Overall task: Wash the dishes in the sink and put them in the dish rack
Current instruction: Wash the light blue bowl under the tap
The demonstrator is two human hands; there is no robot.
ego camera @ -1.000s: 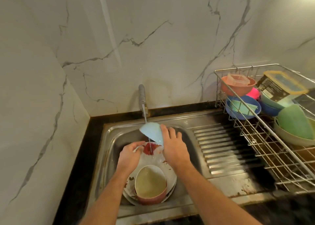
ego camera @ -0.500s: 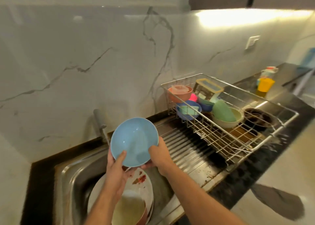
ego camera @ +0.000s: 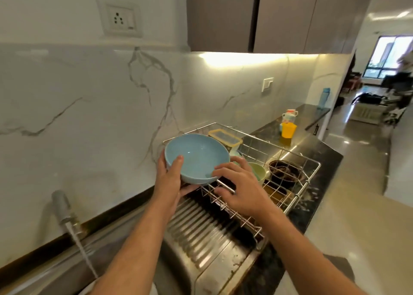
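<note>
At frame centre, the blue bowl [ego camera: 197, 158], lifted from over the sink half a second ago, now hangs above the dish rack [ego camera: 297, 160]; left hand [ego camera: 168, 178] grips it, right hand [ego camera: 239, 187] spread open alongside.

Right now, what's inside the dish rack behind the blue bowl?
Visible in the dish rack: a yellow-lidded container, a green bowl and a dark bowl. The blue bowl hides the rack's left end.
</note>
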